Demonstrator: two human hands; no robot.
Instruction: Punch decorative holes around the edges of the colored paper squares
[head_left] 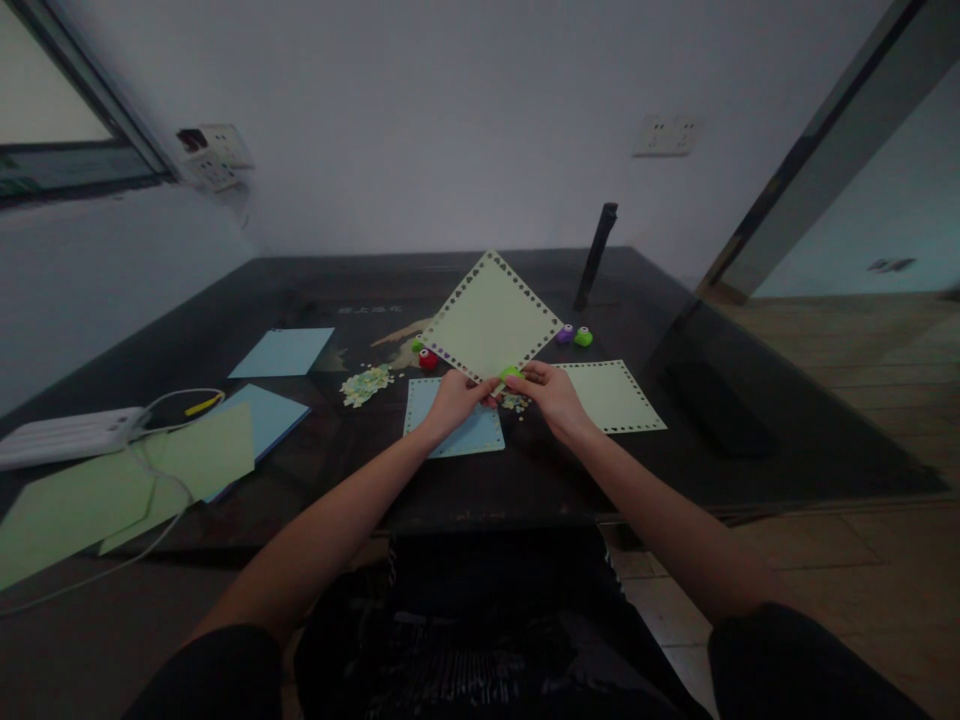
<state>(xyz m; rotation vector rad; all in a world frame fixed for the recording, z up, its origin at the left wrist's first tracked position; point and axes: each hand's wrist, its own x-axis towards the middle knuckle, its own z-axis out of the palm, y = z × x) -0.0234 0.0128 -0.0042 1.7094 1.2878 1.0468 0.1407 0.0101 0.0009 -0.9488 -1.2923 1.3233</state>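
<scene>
Pinched at its near corner, a pale yellow-green paper sheet with punched holes along its edges is held up, tilted, by my left hand. My right hand is closed on a small green craft punch at that same corner. Beneath lie a blue sheet with edge holes and, to the right, another punched pale sheet. Small paper cut-outs are scattered under my hands. Beyond them are a red punch, a purple punch and another green punch.
A heap of paper bits lies left of my hands. Farther left are blue paper, green sheets and a white power strip with a cable. A black upright post stands at the back right, and a dark flat object lies right.
</scene>
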